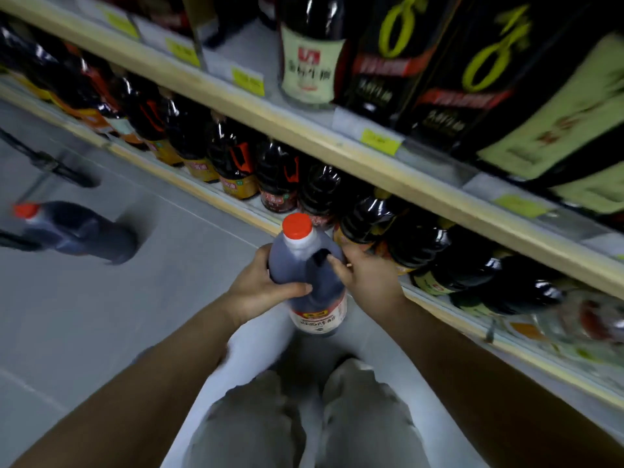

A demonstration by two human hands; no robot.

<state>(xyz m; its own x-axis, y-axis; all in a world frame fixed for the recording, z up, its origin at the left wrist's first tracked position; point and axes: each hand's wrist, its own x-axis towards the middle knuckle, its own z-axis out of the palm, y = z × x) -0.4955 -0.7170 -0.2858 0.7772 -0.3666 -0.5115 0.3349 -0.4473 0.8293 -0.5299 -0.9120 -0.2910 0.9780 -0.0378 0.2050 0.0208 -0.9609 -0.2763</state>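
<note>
A big dark jug [312,282] with a red cap, a moulded handle and a white label hangs upright in front of the lower shelf, above the grey floor. My left hand [261,287] wraps round its left side, thumb across the front. My right hand [366,276] grips it from the right, fingers hooked into the handle. Both forearms reach in from the bottom of the view.
The lower shelf [189,184] holds a long row of dark sauce bottles [236,163]. The upper shelf [337,143] carries taller bottles and yellow price tags. Another red-capped jug [77,231] sits at the left beside dark cart bars. My legs show below.
</note>
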